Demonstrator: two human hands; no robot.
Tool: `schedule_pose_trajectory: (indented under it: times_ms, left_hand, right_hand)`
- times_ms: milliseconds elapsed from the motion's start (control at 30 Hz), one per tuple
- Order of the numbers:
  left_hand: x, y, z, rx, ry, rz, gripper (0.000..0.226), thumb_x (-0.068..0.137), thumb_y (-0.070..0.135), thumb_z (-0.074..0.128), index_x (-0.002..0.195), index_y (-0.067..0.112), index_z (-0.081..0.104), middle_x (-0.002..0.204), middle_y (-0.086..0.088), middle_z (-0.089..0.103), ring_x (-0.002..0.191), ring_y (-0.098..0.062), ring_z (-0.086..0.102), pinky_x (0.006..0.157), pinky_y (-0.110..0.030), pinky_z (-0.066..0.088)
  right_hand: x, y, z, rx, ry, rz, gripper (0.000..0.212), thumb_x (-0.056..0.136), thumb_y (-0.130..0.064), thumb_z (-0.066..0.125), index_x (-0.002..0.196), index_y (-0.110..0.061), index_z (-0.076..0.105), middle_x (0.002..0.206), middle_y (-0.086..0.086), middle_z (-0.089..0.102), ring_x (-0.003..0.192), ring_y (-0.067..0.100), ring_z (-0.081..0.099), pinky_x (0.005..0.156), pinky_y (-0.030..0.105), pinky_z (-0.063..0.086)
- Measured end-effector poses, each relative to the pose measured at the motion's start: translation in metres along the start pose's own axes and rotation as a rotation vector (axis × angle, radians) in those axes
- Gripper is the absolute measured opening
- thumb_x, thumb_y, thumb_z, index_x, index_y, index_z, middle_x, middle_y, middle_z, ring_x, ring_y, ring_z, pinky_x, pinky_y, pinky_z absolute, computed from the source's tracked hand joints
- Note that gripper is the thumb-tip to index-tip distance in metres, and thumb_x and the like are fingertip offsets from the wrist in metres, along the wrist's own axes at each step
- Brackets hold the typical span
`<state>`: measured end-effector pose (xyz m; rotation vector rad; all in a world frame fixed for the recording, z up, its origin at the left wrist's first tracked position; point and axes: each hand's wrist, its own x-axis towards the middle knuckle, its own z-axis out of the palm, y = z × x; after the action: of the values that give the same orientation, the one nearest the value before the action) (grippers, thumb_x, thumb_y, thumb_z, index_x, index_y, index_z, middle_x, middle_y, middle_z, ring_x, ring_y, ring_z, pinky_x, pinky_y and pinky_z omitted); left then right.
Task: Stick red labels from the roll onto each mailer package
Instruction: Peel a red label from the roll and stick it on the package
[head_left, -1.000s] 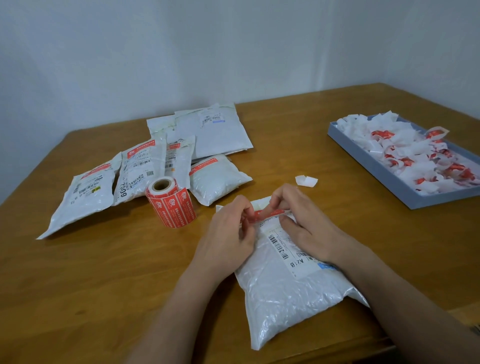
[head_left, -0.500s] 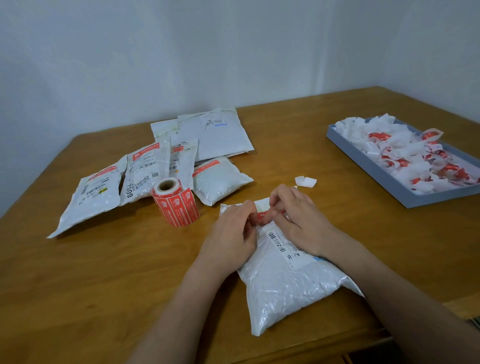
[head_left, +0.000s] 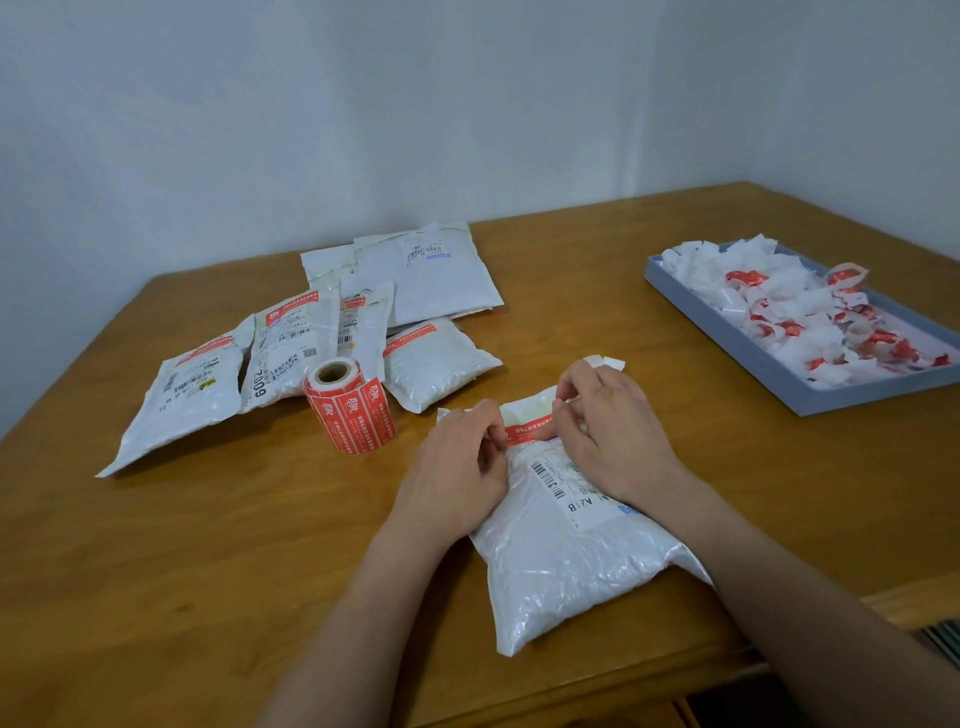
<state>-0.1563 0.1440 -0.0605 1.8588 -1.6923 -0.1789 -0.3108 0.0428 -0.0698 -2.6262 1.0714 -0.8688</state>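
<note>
A white mailer package (head_left: 566, 561) lies in front of me on the wooden table (head_left: 208, 545). A red label (head_left: 530, 430) lies across its top end. My left hand (head_left: 457, 467) pinches the label's left end. The label's right end is held down by the fingertips of my right hand (head_left: 608, 421). The roll of red labels (head_left: 350, 408) stands to the left of the package. Several white mailers (head_left: 291, 353) lie behind the roll, some with red labels on them.
A grey-blue tray (head_left: 727, 338) full of white and red backing scraps stands at the right. A small white paper scrap (head_left: 605, 361) lies just beyond my right hand. The table's front edge runs close below the package.
The label has gone from bunched between my fingers to stretched flat across the package top. My hands have moved slightly apart along it.
</note>
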Motion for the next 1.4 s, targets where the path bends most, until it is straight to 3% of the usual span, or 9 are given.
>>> schedule_pose_trajectory:
  times_ms: [200,433,700,867,933,1067,1233,1400]
  left_hand:
    - [-0.001,-0.002,-0.002,0.002,0.022,0.001,0.01,0.086,0.014,0.058,0.086,0.02,0.051,0.078,0.007,0.056,0.07,-0.011,0.052,0.06,-0.037,0.049]
    - [-0.001,0.001,-0.002,0.062,0.052,-0.015,0.011,0.086,0.019,0.059,0.084,0.021,0.049,0.077,0.008,0.055,0.071,-0.009,0.049,0.056,-0.023,0.04]
    - [-0.002,0.0,-0.002,0.101,0.015,0.015,0.011,0.089,0.024,0.056,0.088,0.02,0.046,0.083,0.008,0.051,0.076,-0.008,0.045,0.059,-0.022,0.038]
    - [-0.001,-0.013,0.004,0.082,0.026,0.092,0.015,0.089,0.026,0.052,0.101,0.019,0.058,0.098,0.008,0.05,0.089,-0.007,0.043,0.076,-0.026,0.045]
    - [0.001,-0.018,0.007,0.081,0.013,0.17,0.029,0.088,0.022,0.047,0.11,0.016,0.064,0.103,0.007,0.056,0.093,-0.008,0.04,0.081,-0.025,0.043]
    - [0.002,-0.018,0.008,0.102,-0.045,0.19,0.038,0.093,0.019,0.042,0.125,0.02,0.063,0.11,0.008,0.055,0.097,-0.011,0.038,0.085,-0.028,0.041]
    - [0.003,-0.019,0.005,0.071,-0.093,0.169,0.038,0.097,0.018,0.046,0.131,0.027,0.059,0.108,0.012,0.051,0.098,-0.011,0.036,0.087,-0.028,0.04]
    - [0.003,-0.012,0.007,0.163,-0.103,0.139,0.039,0.1,0.025,0.039,0.137,0.03,0.05,0.101,0.016,0.037,0.098,-0.008,0.031,0.084,-0.023,0.037]
  right_hand:
    - [-0.001,-0.001,-0.001,-0.081,0.128,0.057,0.012,0.095,-0.025,0.04,0.087,-0.019,0.046,0.067,-0.005,0.055,0.069,0.013,0.049,0.091,0.028,0.035]
    - [-0.002,-0.005,-0.003,-0.2,0.224,0.081,0.022,0.092,-0.03,0.03,0.081,-0.018,0.045,0.057,-0.007,0.045,0.06,0.012,0.042,0.091,0.034,0.042]
    - [-0.005,-0.004,-0.001,-0.185,0.231,0.168,0.017,0.094,-0.027,0.037,0.084,-0.018,0.047,0.062,-0.006,0.051,0.064,0.011,0.045,0.085,0.034,0.042]
    - [-0.004,-0.001,-0.006,0.051,0.168,0.118,0.013,0.095,-0.022,0.051,0.092,-0.018,0.064,0.074,-0.011,0.058,0.084,0.011,0.05,0.072,0.026,0.045]
    - [-0.003,0.002,-0.004,0.177,0.052,-0.018,0.024,0.097,-0.029,0.049,0.095,-0.021,0.071,0.083,-0.018,0.062,0.091,0.009,0.048,0.076,0.02,0.042]
    - [0.0,0.01,0.006,0.202,-0.144,-0.074,0.053,0.093,-0.054,0.031,0.083,-0.025,0.074,0.094,-0.026,0.06,0.098,0.001,0.042,0.094,0.028,0.036]
    - [0.0,0.008,0.003,0.079,-0.179,-0.066,0.061,0.09,-0.057,0.021,0.078,-0.027,0.073,0.096,-0.025,0.056,0.096,0.001,0.037,0.101,0.026,0.023]
    - [-0.001,0.005,0.006,-0.135,-0.086,-0.068,0.064,0.093,-0.054,0.018,0.07,-0.025,0.071,0.085,-0.016,0.057,0.092,0.007,0.036,0.102,0.028,0.023]
